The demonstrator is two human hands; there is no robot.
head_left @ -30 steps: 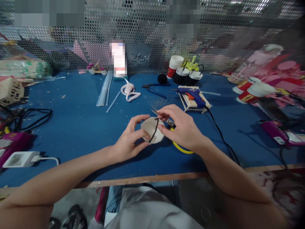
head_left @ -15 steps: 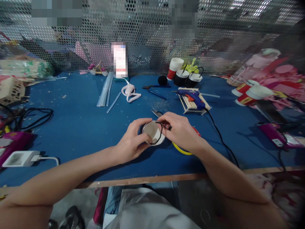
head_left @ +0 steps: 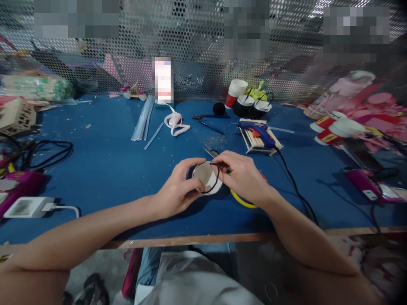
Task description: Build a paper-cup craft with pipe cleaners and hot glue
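Between my hands a small paper cup (head_left: 203,173) is tilted so its white inside faces me. My left hand (head_left: 182,186) is closed round its left side, thumb over the rim. A black cord (head_left: 218,180) arches across the cup's mouth like a handle. At the upper right rim, my right hand (head_left: 243,173) pinches the cord's end against the cup; its fingertips are partly hidden. Scissors with a yellow and red handle (head_left: 243,201) lie under my right hand, blades pointing away.
A blue glue gun (head_left: 259,129) rests on a stick stand, its cable trailing to the front. Behind stand two black cups with cord handles (head_left: 244,103) and stacked paper cups (head_left: 237,91). Pliers (head_left: 208,120), white ribbon (head_left: 174,123) and glue sticks (head_left: 141,120) lie mid-table. A white charger (head_left: 30,207) is at left.
My hands and the cup hold nearly the same pose. The right fingers have shifted slightly at the rim, and the whole view has moved a little.
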